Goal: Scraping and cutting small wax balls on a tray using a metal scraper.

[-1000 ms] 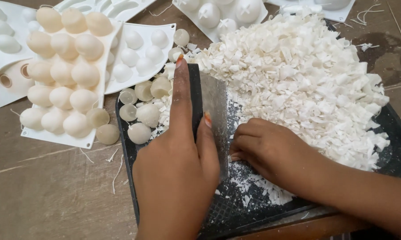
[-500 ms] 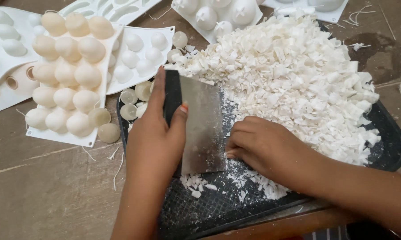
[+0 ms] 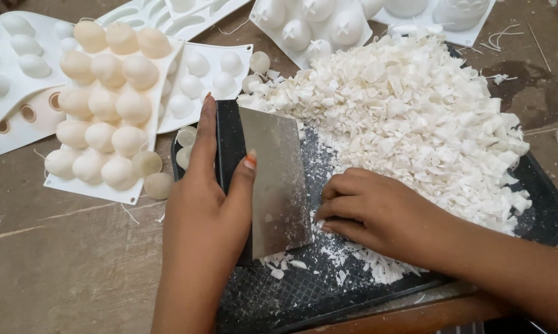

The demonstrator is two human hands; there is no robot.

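The left hand [image 3: 201, 216] grips a flat steel scraper [image 3: 278, 182] by its black handle edge, index finger stretched along the top and thumb pressed against the metal face, so the blade stands nearly upright on a dark, textured tray [image 3: 542, 213]. Just right of the blade, the right hand [image 3: 369, 213] rests on the tray with its fingers curled under, knuckles toward the scraper, lying on fine white crumbs; whether it pinches anything cannot be told. Beyond both hands, and spreading away to the right of the right hand, a big heap of white wax-like flakes [image 3: 409, 117] covers most of the tray. Left of the left hand lies a white mould sheet [image 3: 103, 114] filled with rows of pale cream egg-shaped pieces, with a few loose round pieces [image 3: 152, 176] near its lower corner, close to the left hand's wrist. Further beyond the left hand sit more white mould trays [image 3: 208, 71] with small rounded cavities, and past the flake heap another white mould [image 3: 313, 28] with larger domed shapes. Everything stands on a brown, worn surface [image 3: 62, 272], scattered with stray white slivers.
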